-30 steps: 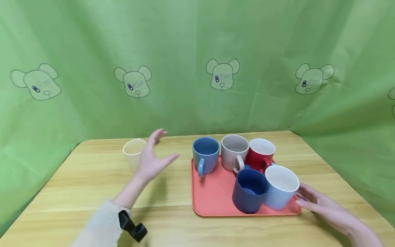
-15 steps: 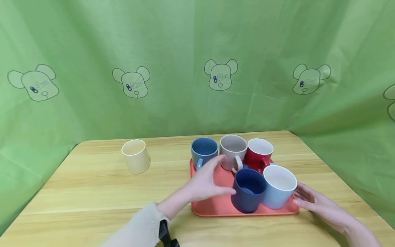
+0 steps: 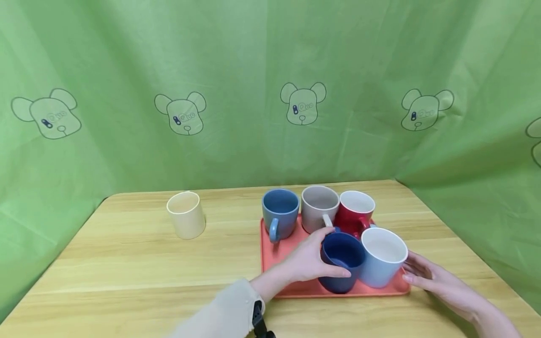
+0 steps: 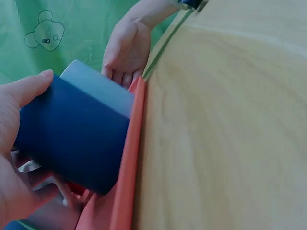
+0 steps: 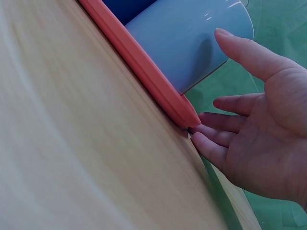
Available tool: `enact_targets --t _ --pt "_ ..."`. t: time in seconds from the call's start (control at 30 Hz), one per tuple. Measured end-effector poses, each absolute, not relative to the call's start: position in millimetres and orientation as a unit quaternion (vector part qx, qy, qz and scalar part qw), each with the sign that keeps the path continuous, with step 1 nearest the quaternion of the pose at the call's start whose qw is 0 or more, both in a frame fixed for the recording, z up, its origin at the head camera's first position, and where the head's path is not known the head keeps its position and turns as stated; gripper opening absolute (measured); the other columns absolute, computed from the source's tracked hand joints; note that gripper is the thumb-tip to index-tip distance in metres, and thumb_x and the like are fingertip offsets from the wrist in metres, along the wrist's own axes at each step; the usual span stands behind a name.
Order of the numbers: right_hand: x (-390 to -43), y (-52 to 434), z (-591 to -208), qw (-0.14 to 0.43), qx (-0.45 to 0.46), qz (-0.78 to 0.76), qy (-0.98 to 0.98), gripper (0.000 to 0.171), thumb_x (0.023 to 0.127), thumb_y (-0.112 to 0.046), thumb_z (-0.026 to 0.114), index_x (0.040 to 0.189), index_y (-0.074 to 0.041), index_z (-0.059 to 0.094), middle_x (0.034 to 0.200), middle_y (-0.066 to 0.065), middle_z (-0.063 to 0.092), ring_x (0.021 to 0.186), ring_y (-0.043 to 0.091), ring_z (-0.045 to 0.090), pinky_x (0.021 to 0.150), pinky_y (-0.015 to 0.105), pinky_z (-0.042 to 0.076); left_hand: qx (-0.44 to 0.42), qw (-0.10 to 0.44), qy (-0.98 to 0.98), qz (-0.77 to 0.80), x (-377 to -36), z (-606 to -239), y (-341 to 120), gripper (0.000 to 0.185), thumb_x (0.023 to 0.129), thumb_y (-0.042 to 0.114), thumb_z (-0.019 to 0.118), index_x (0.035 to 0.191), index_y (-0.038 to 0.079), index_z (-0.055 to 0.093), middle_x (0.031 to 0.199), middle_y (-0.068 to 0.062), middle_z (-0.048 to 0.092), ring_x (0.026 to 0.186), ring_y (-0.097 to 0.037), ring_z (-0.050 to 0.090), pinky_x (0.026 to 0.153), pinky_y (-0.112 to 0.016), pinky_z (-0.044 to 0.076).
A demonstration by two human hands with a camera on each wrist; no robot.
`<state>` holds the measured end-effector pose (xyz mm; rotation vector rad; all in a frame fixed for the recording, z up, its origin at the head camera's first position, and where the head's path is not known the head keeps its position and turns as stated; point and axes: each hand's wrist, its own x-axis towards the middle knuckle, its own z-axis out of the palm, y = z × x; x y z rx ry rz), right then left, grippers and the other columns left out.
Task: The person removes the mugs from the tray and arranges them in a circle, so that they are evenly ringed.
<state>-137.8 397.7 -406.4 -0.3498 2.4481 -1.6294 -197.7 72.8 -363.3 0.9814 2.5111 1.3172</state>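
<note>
My left hand is around a navy mug near the front of a coral-red tray. Its thumb lies along the near side of the mug, and the fingers reach round the far side. In the left wrist view the thumb meets the navy mug's rim. Right beside that mug stands a light blue mug, white inside. My right hand is at the tray's right front corner, fingers loosely extended. The right wrist view has its fingertips right at the tray corner, with the thumb apart from the light blue mug.
Along the back of the tray stand a medium-blue mug, a grey mug and a red mug with a white inside. A cream mug sits alone on the wooden table, left of the tray. Green cloth hangs behind.
My left hand has moved right from beside the cream mug, across the tray's front, to the navy mug. My right hand has stayed at the tray corner.
</note>
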Motion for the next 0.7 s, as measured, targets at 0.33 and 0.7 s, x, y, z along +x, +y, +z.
enact_targets --t 0.33,0.7 --pt "-135.6 395.4 -403.3 0.084 -0.129 -0.537 0.830 0.062 0.096 -0.002 0.044 0.136 0.021 0.004 0.135 0.047 0.013 0.107 -0.018 0.038 0.083 0.010 0.036 0.306 0.080 0.834 0.453 -195.0 -369.4 85.1 0.096 0.064 0.039 0.084 0.142 0.017 0.031 0.137 0.003 0.043 0.119 -0.010 0.043 0.097 -0.031 0.040" --pt "-136.8 395.3 -404.5 0.082 -0.124 -0.536 0.831 0.062 0.096 -0.002 0.045 0.136 0.021 0.004 0.135 0.046 0.014 0.106 -0.018 0.038 0.083 0.010 0.036 0.301 0.098 0.815 0.486 -199.3 -369.4 84.1 0.092 0.062 0.033 0.086 0.138 0.018 0.036 0.126 0.005 0.050 0.111 -0.006 0.048 0.094 -0.027 0.041"
